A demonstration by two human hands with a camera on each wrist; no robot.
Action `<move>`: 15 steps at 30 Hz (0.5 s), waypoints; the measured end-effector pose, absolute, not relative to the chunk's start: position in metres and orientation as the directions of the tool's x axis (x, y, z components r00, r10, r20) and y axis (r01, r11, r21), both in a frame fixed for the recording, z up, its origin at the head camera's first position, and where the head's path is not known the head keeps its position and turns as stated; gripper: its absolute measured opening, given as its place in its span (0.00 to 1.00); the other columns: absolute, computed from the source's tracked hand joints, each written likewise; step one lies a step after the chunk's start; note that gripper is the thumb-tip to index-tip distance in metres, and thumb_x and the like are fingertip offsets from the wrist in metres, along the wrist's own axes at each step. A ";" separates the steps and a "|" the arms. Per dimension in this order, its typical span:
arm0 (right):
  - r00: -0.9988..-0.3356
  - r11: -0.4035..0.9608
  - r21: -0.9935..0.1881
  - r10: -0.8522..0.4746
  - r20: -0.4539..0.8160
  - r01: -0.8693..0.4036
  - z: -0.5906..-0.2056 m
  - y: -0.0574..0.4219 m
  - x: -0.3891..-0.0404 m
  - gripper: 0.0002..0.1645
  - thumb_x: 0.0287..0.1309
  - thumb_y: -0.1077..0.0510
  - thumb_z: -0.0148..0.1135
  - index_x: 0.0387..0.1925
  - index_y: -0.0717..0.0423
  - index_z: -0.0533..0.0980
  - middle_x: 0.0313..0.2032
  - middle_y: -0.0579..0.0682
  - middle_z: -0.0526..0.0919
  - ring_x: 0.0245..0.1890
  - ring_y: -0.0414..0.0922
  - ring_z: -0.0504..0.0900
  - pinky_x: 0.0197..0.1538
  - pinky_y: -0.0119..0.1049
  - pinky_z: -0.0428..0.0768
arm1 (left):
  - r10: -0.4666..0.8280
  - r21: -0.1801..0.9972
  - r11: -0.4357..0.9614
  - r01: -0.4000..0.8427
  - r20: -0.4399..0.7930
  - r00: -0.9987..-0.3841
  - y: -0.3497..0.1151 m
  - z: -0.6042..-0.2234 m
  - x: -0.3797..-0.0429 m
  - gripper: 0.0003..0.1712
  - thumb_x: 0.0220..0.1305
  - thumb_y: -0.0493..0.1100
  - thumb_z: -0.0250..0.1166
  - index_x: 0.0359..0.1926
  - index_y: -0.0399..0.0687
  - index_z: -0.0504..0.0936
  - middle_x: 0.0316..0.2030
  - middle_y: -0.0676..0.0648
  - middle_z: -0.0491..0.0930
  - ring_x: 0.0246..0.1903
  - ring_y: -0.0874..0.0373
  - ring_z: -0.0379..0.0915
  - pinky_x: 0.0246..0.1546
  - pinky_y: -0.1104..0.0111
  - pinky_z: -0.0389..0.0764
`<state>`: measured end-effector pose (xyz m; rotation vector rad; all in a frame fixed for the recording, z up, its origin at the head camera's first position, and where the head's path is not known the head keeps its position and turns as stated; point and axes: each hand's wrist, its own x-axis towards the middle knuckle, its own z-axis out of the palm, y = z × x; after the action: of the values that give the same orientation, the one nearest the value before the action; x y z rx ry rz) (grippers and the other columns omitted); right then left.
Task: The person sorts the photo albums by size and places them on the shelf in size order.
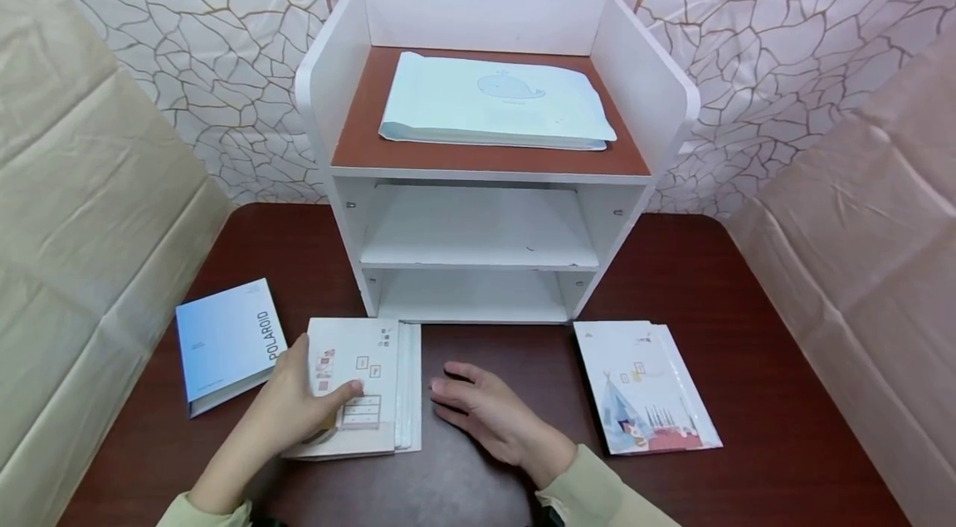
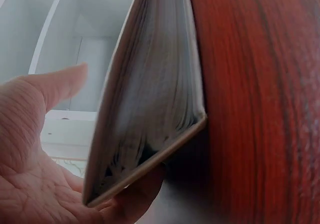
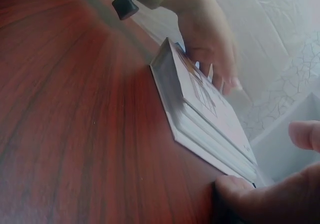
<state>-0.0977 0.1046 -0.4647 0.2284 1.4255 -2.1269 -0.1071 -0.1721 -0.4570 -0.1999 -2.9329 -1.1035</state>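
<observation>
A cream photo album [image 1: 339, 353] with small printed drawings lies on the table in front of the shelf unit. My left hand [image 1: 299, 402] is at its left side, fingers along the spine and thumb stretched over the cover. In the left wrist view a gap shows between the thumb [image 2: 62, 86] and the cover; the fingers pass partly hidden behind the spine [image 2: 150, 164]. My right hand [image 1: 485, 415] hovers just right of the album's page edges, fingers loosely bent, holding nothing. The right wrist view shows the album's layered pages [image 3: 215, 141] near that hand's fingertips [image 3: 232, 184].
A blue POLAROID book [image 1: 227, 344] lies at the left, close to my left hand. On the right lies another album [image 1: 642, 394] with a tent drawing. The white shelf unit [image 1: 478, 228] stands behind, a whale-print album [image 1: 500, 100] on its brown top.
</observation>
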 end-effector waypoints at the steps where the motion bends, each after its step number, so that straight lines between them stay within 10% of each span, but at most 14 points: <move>1: -0.825 -0.274 -0.795 -0.355 -0.440 0.542 -0.465 0.103 -0.098 0.48 0.60 0.61 0.66 0.71 0.71 0.49 0.64 0.68 0.63 0.62 0.56 0.69 0.62 0.47 0.70 | 0.126 0.666 0.734 0.131 0.057 -0.990 -0.172 -0.458 -0.108 0.54 0.49 0.62 0.74 0.62 0.31 0.61 0.36 0.41 0.73 0.35 0.51 0.72 0.36 0.57 0.76; 15: -0.807 -0.188 -0.828 -0.417 -0.419 0.527 -0.460 0.096 -0.101 0.46 0.60 0.61 0.65 0.70 0.73 0.50 0.60 0.66 0.70 0.62 0.53 0.70 0.64 0.46 0.67 | 0.095 0.643 0.765 0.031 -0.065 -0.993 -0.174 -0.459 -0.107 0.67 0.50 0.58 0.75 0.69 0.20 0.42 0.61 0.19 0.57 0.61 0.31 0.58 0.58 0.40 0.63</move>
<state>-0.1008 0.0957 -0.4595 0.1313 1.4771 -2.0350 -0.1069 -0.1737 -0.4586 -0.1083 -3.0392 -1.1038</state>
